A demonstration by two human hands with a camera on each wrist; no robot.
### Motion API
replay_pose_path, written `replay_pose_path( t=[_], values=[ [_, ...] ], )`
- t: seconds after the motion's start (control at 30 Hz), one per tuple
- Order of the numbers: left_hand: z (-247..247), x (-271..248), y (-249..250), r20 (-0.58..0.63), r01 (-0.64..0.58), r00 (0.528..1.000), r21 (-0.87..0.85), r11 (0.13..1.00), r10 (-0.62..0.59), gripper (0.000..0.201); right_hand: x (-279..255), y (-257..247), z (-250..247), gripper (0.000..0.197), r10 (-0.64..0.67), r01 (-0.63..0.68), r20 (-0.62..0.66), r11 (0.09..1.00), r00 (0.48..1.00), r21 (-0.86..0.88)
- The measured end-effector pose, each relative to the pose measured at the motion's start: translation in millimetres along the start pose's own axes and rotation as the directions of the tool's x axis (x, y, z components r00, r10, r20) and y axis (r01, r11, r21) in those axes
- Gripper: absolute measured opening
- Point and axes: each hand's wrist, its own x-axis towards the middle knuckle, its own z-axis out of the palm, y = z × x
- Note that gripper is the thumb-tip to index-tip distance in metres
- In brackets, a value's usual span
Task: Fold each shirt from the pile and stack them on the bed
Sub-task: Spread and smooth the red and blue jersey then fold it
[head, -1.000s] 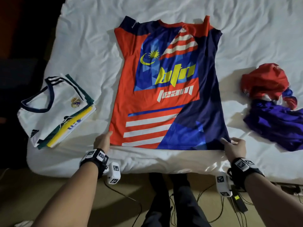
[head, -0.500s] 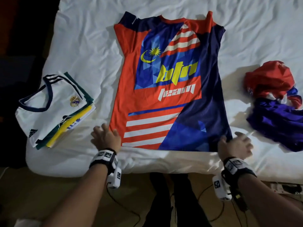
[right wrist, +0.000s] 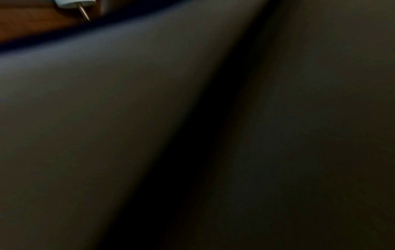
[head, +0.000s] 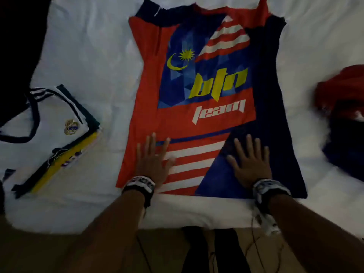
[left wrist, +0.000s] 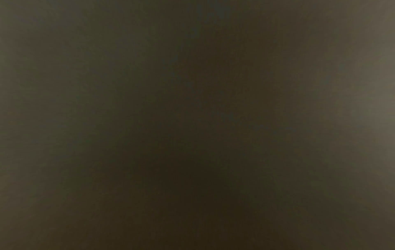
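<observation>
At the near edge of the bed (head: 197,211), both forearms reach in over the white sheet, each with a banded wrist strap. The left hand (head: 152,164) lies flat on the lower part of the spread jersey (head: 173,119), on its red and white stripes near the near-left corner of the shirt; its grip is wide, fingers straight and fanned, holding nothing. The right hand (head: 251,164) lies flat on the dark blue panel just beside the stripes, grip also wide, fingers splayed and pressed to the cloth. The two hands are apart, side by side, a little in from the jersey's hem.

The jersey lies face up in the middle of the bed, hem toward the near edge, collar toward the far edge, with "btn team" lettering across its chest.

Toward the left edge of the bed sits a stack of folded shirts (head: 55,138), a white one with a crest on top. Toward the right edge lies the unfolded pile (head: 344,119), red cloth over dark blue.

Both wrist views are dark and blurred.
</observation>
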Motion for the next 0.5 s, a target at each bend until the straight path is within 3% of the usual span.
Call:
replay_pose_path(
  t=[0.13, 0.23, 0.33, 0.43, 0.5],
  values=[
    [-7, -4, -47, 0.022, 0.137, 0.990, 0.021, 0.990, -0.138, 0.082, 4, 45, -26, 0.083, 0.265, -0.266, 0.068, 0.964, 0.962, 0.012],
    [-22, 11, -28, -0.069, 0.179, 0.981, -0.028, 0.983, -0.180, 0.083, 5, 45, -43, 0.090, 0.301, -0.302, 0.043, 0.953, 0.953, 0.028],
    [-40, 45, 26, -0.139, 0.013, 0.990, -0.034, 0.999, -0.018, 0.082, 24, 7, -54, 0.080, 0.054, -0.049, -0.154, 0.998, 0.987, 0.034],
    [-40, 79, 79, -0.069, -0.151, 0.986, -0.013, 0.988, 0.150, 0.080, 55, -48, -55, 0.072, -0.246, 0.246, -0.164, 0.969, 0.955, -0.022],
    [-29, 98, 86, -0.051, -0.185, 0.981, 0.028, 0.982, 0.187, 0.079, 76, -68, -48, 0.070, -0.283, 0.285, -0.137, 0.958, 0.949, -0.007]
  ],
)
